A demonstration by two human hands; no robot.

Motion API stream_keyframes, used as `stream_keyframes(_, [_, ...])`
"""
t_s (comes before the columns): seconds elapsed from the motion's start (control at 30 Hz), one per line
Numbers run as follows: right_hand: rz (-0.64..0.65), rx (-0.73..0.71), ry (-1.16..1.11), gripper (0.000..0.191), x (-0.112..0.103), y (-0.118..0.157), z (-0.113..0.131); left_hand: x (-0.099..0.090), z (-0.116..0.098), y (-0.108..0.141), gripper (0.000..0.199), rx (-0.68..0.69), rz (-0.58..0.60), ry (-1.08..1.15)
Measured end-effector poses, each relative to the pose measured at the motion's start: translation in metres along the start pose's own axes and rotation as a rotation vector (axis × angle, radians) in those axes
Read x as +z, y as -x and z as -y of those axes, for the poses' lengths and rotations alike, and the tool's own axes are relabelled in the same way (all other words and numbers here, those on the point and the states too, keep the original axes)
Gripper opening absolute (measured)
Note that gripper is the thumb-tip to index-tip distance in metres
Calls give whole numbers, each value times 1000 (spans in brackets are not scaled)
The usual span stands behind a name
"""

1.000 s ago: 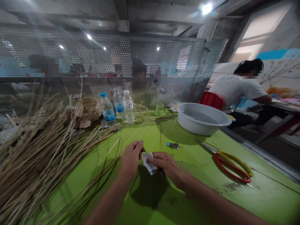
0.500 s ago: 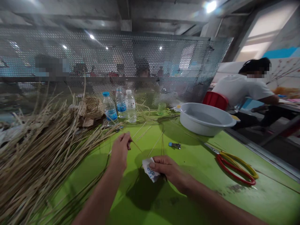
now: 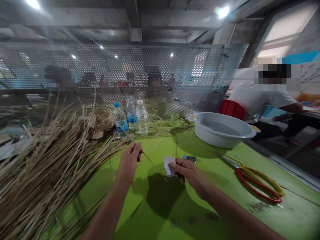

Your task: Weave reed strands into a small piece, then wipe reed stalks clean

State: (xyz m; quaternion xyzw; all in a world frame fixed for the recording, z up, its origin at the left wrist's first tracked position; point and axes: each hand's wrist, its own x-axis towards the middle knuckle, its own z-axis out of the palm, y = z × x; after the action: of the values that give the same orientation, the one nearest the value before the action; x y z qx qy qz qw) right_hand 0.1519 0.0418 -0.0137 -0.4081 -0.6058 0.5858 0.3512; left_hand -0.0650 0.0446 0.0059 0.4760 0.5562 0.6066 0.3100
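My left hand (image 3: pixel 132 156) is closed in a pinch on a thin straw strand (image 3: pixel 148 158) that slants down to the right from its fingertips. To its right, my right hand (image 3: pixel 186 168) grips a small crumpled white piece (image 3: pixel 169 166) with printing on it between thumb and fingers. Both hands are above the green table (image 3: pixel 140 206), apart from each other. Just behind my right hand lies a small clip-like object with a blue end (image 3: pixel 185 157). Loose thin strands lie on the table beyond the hands.
A big straw pile (image 3: pixel 50 166) covers the left side. Three bottles (image 3: pixel 142 118) stand at the back, beside a woven basket (image 3: pixel 102 116). A grey basin (image 3: pixel 222 133) and scissors with red and yellow handles (image 3: pixel 258 183) are at right. A person (image 3: pixel 260 96) sits beyond.
My right hand has moved right and slightly up with the white piece, widening the gap to my left hand. The view has shifted a little.
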Motion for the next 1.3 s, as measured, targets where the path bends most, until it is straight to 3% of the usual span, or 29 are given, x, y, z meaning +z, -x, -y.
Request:
stream_keyframes(0.17, [148,44,8,48,13,4,-7,19,8,15,38,-12,107,-56])
stream_keyframes(0.33, [111,1,-106,47,18,6,-6,35,13,24,38,-65,252,-130])
stream_keyframes(0.5, [81,6,-82,45,14,2,-5,43,11,32,40,-83,386,1])
stream_keyframes(0.63, [-44,-47,-121,39,5,-3,-6,42,2,38,47,-229,344,103])
stream_keyframes(0.73, [-193,-119,-171,36,-2,-7,-6,47,-3,46,47,-309,465,83])
stream_keyframes(0.83, [-251,-125,-226,36,-4,-10,-5,56,0,53,42,-307,576,74])
stream_keyframes(1.03, [-289,-131,-261,32,-3,-11,-5,65,13,54,32,-234,618,84])
stream_keyframes(1.2, [-447,-159,-324,26,-13,-15,-3,64,6,58,26,-241,686,41])
stream_keyframes(1.3, [-450,-175,-341,28,-16,-15,-2,64,4,58,28,-268,687,55])
